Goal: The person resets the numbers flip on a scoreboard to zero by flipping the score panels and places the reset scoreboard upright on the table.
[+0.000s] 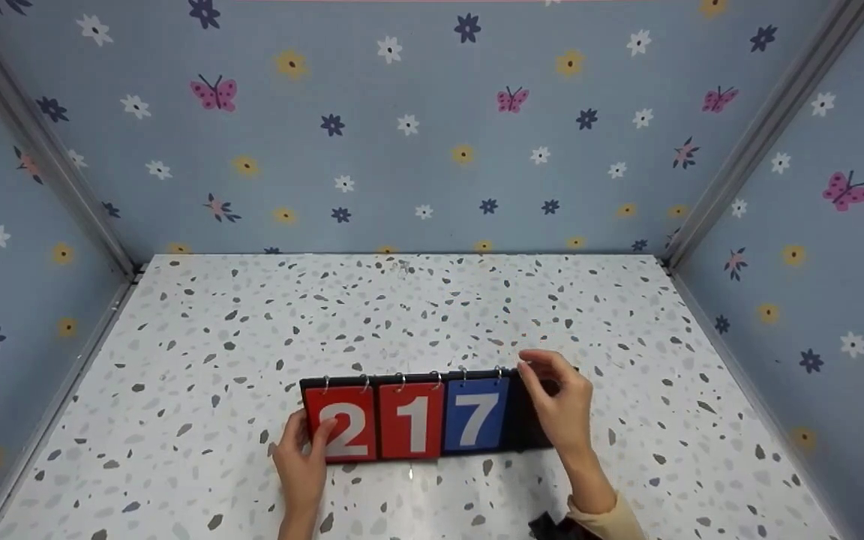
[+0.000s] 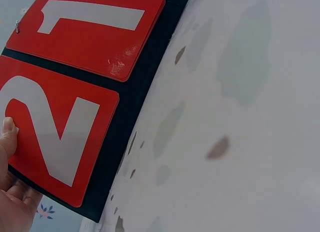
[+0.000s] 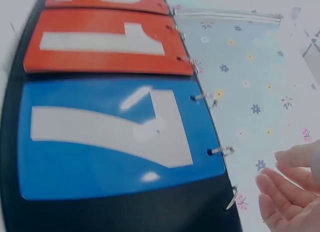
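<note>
A black flip scoreboard (image 1: 526,420) stands tilted on the speckled table, with number cards hung on metal rings along its top edge. From left to right it shows a red card with a 2 (image 2: 60,122), a red card with a 1 (image 1: 411,420) and a blue card with a 7 (image 3: 115,137); the rightmost section is bare black. My left hand (image 1: 304,454) grips the left edge, thumb on the red 2 card and fingers behind. Beside the top edge at the bare section, my right hand (image 1: 563,397) has loosely bent fingers with nothing visible between them.
White speckled tabletop (image 1: 402,315) spreads around the scoreboard. Blue flowered panels (image 1: 432,150) stand at the back and both sides, joined by grey metal posts (image 1: 769,127). A black item (image 1: 552,527) sits by the right sleeve (image 1: 608,517).
</note>
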Tool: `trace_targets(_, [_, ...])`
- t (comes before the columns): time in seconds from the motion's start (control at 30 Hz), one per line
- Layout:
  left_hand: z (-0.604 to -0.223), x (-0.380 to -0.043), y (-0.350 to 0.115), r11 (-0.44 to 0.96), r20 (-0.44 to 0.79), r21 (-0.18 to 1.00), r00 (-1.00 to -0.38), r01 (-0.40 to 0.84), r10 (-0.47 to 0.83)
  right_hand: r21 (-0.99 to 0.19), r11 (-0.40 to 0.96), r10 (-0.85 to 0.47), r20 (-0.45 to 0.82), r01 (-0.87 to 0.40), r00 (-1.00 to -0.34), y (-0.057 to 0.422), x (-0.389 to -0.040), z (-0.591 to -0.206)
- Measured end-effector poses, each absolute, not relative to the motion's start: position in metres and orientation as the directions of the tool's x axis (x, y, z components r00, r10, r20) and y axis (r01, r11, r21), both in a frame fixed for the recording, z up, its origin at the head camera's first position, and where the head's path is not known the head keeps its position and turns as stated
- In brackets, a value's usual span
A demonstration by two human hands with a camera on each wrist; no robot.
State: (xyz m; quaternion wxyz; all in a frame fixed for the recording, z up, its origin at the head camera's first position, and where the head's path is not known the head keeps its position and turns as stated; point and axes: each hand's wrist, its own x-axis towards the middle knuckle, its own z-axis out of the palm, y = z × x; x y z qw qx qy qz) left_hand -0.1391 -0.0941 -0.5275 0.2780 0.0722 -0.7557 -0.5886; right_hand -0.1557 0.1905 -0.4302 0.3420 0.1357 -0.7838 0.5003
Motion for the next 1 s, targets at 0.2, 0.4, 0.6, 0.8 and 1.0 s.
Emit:
trace_targets(0.2, [-0.528,-0.139,-0.094,0.308,0.357,0.922,-0.828,0.236,-0.433,-0.704,0.431,0.135,0.668,-0.564,-0.731,0.184,-0.139,-0.444])
trace_targets(0.4, [-0.530,-0.140,-0.095,0.309,0.386,0.912,-0.815,0.269,-0.432,-0.751,0.398,0.145,0.618,-0.527,-0.773,0.187,-0.137,-0.484])
trace_targets(0.6, [-0.530,-0.140,-0.095,0.317,0.387,0.910,-0.819,0.266,-0.423,-0.785,0.426,0.176,0.560,-0.451,-0.809,0.186,-0.133,-0.508])
trace_targets(0.8, [-0.530,-0.140,-0.095,0.316,0.371,0.915,-0.828,0.250,-0.421,-0.807,0.443,0.210,0.516,-0.390,-0.830,0.177,-0.124,-0.507])
trace_targets(1.0, [-0.531,-0.140,-0.095,0.305,0.371,0.917,-0.826,0.256,-0.424,-0.827,0.469,0.250,0.462,-0.311,-0.851,0.169,-0.118,-0.505])
